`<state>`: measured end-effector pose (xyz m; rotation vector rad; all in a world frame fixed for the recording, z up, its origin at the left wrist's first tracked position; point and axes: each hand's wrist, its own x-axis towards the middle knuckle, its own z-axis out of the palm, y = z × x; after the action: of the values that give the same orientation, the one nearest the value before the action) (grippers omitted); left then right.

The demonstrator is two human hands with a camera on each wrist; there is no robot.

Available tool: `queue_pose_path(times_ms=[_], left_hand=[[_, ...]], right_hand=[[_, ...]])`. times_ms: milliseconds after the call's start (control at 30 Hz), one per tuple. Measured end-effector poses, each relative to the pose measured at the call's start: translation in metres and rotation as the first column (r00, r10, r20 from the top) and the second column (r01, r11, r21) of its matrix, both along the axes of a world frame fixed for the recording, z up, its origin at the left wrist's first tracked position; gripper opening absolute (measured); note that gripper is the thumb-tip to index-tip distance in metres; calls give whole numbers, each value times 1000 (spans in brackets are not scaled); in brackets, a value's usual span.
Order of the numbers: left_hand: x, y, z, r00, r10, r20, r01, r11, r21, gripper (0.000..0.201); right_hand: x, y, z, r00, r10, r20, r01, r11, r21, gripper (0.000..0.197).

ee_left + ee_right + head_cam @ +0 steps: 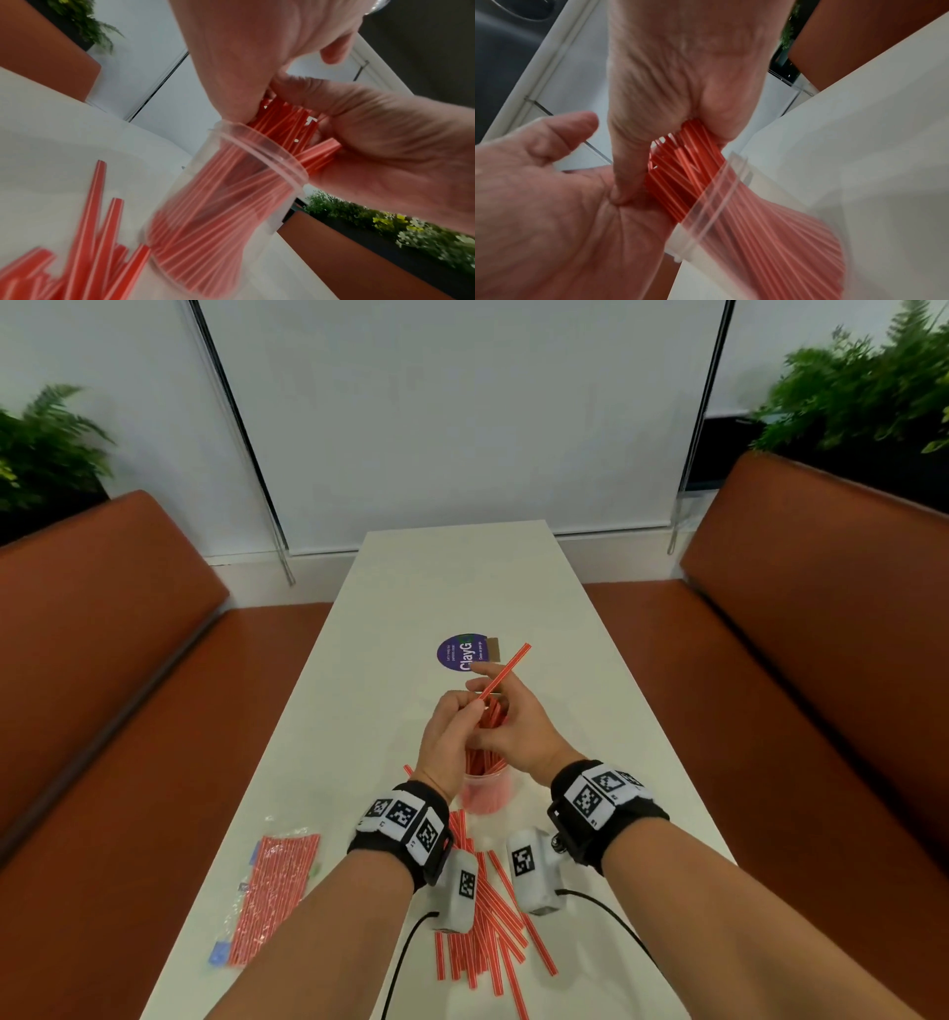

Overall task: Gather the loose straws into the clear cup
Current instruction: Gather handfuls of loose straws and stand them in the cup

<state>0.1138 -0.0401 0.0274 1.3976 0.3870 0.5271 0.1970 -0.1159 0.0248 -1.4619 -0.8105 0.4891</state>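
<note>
Left hand (449,737) clenches red-and-white striped paper straws (285,123) standing in a clear plastic cup (487,791) (white table); right hand (513,721) pinches one raised straw (506,671).

white table (411,588) | on it: clear cup (487,794), loose straws (493,937), packet of straws (272,891), purple sticker (462,652)

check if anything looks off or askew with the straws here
One straw juts out at a slant, far above the bunch in the clear cup, between the left hand and right hand. Loose straws lie scattered nearer the person.
</note>
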Motion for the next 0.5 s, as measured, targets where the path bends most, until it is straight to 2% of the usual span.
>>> queue_pose_path(times_ms=[67,133,233,300,367,433,500], left_hand=[[-3,1,-2,997,-16,73,13,999,35,35],[-7,1,-5,993,-50,108,37,992,125,45],[-14,2,-8,999,-52,14,43,928,371,89],[-17,1,-7,994,35,-103,23,854,519,116],[-17,0,-9,963,174,-208,-14,797,604,141],[-16,0,-16,930,220,-296,-15,824,566,155],[-11,3,-26,926,137,-351,25,907,421,161]], right_hand=[[-2,2,1,999,-40,-23,41,999,26,60],[-4,3,4,991,-69,-115,77,995,66,40],[-4,5,13,967,-151,-205,177,978,111,10],[0,8,15,957,-250,-149,260,964,54,27],[2,11,16,952,-299,-63,300,954,0,37],[1,13,14,957,-287,32,288,957,-32,35],[0,14,11,965,-248,88,253,966,-56,30]])
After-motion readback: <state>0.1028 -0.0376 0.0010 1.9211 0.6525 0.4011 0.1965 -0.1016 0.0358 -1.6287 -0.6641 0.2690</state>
